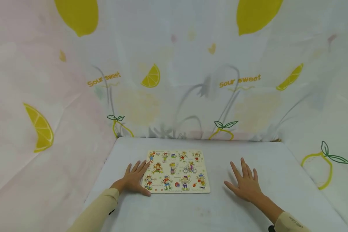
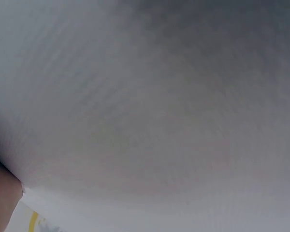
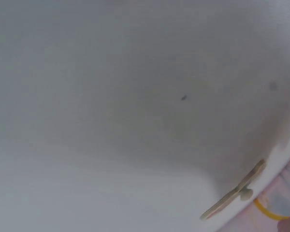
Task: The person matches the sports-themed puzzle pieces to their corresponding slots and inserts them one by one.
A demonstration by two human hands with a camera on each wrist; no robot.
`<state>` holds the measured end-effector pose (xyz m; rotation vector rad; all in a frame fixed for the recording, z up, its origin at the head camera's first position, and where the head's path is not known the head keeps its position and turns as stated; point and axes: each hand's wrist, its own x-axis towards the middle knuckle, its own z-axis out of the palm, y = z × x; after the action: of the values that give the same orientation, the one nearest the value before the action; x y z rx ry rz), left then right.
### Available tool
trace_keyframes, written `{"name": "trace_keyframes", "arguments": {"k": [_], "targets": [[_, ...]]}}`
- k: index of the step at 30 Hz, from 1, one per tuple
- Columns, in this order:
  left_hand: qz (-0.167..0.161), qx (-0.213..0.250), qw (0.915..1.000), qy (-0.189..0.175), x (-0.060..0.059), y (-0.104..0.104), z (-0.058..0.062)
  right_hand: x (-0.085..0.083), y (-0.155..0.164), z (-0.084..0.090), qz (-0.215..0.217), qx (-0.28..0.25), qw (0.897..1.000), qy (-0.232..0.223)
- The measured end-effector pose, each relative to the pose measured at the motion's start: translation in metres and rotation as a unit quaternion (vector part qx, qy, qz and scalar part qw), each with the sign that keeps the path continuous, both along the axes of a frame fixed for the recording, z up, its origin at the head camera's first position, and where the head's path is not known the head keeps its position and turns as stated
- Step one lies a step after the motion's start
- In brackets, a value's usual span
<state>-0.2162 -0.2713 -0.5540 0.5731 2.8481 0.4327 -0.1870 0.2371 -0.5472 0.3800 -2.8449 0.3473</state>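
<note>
A flat, cream-coloured puzzle board [image 1: 166, 175] with printed sports figures lies on the white table in the head view. My left hand [image 1: 133, 178] is at the board's left side, fingers spread, the thumb by its lower left corner. Whether that hand presses the board or only rests against its edge is unclear. To the right of the board, apart from it, my right hand [image 1: 246, 185] is spread palm down over the table and holds nothing. The left wrist view shows mostly white tabletop [image 2: 150, 125] and a bit of skin [image 2: 2, 200] at the lower left.
The white table [image 1: 188, 216] meets a lemon-patterned cloth [image 1: 188, 106] at the back, with more cloth at both sides. A thin tan strip [image 3: 234, 192] at the lower right of the right wrist view is too oblique to identify.
</note>
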Motion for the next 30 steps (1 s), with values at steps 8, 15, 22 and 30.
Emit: {"name": "trace_keyframes", "arguments": {"k": [8, 15, 22, 30], "targets": [[0.011, -0.022, 0.9997, -0.003, 0.006, 0.007, 0.001, 0.015, 0.035, -0.001, -0.009, 0.007, 0.999, -0.032], [0.019, -0.034, 0.9993, 0.004, 0.006, 0.004, 0.003, 0.020, 0.051, -0.006, -0.030, -0.004, 1.000, -0.009], [0.018, -0.032, 0.9993, -0.005, 0.006, 0.004, 0.004, 0.021, 0.061, -0.017, -0.037, -0.044, 0.997, 0.061], [0.018, -0.040, 0.9990, -0.008, 0.005, 0.005, 0.005, 0.016, 0.069, -0.012, -0.083, -0.177, 0.978, -0.070]]}}
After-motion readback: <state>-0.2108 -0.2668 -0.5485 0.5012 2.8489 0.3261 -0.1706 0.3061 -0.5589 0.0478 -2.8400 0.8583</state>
